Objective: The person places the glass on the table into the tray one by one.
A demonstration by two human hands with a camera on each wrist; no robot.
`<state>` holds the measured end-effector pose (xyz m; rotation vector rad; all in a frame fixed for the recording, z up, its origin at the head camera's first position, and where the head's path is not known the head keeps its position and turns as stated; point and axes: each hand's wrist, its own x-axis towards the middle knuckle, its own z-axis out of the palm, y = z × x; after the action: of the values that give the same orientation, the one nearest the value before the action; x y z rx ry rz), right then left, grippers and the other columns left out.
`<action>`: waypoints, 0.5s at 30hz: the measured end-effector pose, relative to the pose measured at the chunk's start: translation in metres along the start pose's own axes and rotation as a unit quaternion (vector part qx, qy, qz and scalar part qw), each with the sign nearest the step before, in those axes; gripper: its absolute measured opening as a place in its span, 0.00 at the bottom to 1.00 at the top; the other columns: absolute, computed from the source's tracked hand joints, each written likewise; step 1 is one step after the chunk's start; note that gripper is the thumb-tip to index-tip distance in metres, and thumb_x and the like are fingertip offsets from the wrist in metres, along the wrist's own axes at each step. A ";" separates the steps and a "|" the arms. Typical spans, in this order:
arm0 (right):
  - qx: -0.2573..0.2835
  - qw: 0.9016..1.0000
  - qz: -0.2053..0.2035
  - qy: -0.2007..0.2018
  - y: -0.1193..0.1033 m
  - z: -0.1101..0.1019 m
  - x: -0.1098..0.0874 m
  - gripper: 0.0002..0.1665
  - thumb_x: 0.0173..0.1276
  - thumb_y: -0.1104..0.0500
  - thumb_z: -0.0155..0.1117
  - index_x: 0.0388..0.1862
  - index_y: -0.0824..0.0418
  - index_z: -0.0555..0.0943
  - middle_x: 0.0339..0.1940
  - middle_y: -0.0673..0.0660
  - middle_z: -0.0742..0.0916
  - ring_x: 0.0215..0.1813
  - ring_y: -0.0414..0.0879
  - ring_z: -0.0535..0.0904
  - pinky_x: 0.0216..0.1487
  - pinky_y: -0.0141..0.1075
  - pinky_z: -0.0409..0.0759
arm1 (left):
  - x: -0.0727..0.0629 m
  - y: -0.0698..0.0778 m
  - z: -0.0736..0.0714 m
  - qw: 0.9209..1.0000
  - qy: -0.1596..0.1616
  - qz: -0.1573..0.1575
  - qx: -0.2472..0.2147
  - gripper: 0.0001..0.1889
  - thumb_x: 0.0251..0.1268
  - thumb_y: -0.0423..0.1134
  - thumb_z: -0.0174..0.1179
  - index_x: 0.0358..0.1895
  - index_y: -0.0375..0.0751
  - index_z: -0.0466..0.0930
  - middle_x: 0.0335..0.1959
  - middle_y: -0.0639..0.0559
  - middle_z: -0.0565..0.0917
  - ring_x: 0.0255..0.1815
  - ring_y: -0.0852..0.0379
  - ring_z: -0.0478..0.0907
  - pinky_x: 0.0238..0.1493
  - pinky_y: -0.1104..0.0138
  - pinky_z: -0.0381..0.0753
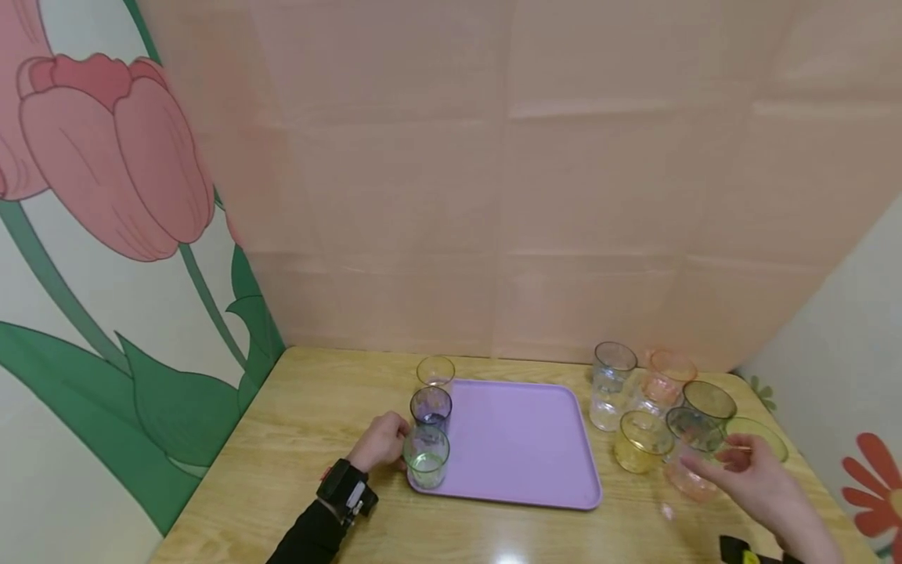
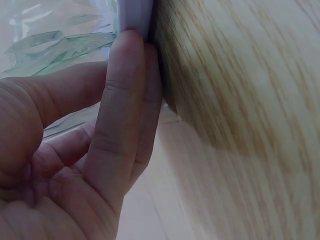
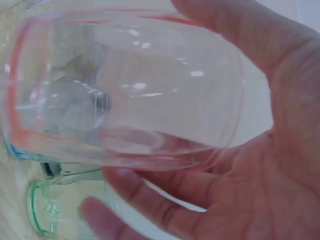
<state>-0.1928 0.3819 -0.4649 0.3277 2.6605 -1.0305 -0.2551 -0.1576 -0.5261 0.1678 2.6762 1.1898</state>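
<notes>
My left hand [image 1: 383,442] is at the left edge of a purple tray [image 1: 524,446]. In the left wrist view its nearly straight fingers [image 2: 120,100] touch the tray's rim, with the thumb tip hidden behind them. Beside it, along the tray's left side, stand a green-tinted glass [image 1: 426,462], a purple glass [image 1: 431,409] and an amber-rimmed glass [image 1: 435,370]. My right hand [image 1: 764,486] holds a pink-tinted glass [image 3: 160,95] between thumb and fingers, right of the tray. A green glass [image 3: 65,205] is just behind those fingers.
Close around the right hand are a clear glass [image 1: 611,388], a peach glass [image 1: 665,376], a yellow glass [image 1: 643,446], a dark-rimmed glass [image 1: 708,398] and others overlapping. The wooden table [image 1: 282,439] meets a pinkish covering [image 1: 493,196] at the back and walls at both sides.
</notes>
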 end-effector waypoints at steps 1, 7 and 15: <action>0.002 1.000 -0.001 0.006 0.000 0.000 0.000 0.66 0.70 0.28 0.56 0.73 0.82 0.43 0.65 0.85 0.66 0.61 0.76 0.69 0.46 0.54 0.83 | 0.000 0.000 0.000 1.000 -0.001 -0.001 0.000 0.15 0.53 0.15 0.51 0.40 0.27 0.84 0.32 0.42 0.80 0.21 0.55 0.80 0.22 0.68 0.82; 0.037 0.998 -0.019 0.047 0.000 0.000 0.002 0.66 0.70 0.30 0.58 0.76 0.78 0.41 0.69 0.83 0.63 0.65 0.75 0.65 0.50 0.56 0.81 | -0.001 -0.001 0.000 1.000 -0.003 0.001 -0.001 0.14 0.54 0.16 0.51 0.37 0.29 0.83 0.32 0.43 0.80 0.21 0.55 0.80 0.22 0.68 0.83; 0.092 0.987 -0.023 0.129 -0.002 0.007 0.010 0.66 0.67 0.32 0.64 0.79 0.75 0.43 0.69 0.81 0.63 0.63 0.73 0.67 0.32 0.35 0.80 | -0.001 -0.002 0.000 1.000 -0.004 -0.006 -0.016 0.14 0.55 0.16 0.51 0.40 0.27 0.82 0.34 0.40 0.80 0.19 0.56 0.81 0.21 0.68 0.84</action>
<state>-0.2015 0.3762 -0.4719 0.4689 2.8137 -1.3343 -0.2540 -0.1590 -0.5271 0.1506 2.6453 1.2246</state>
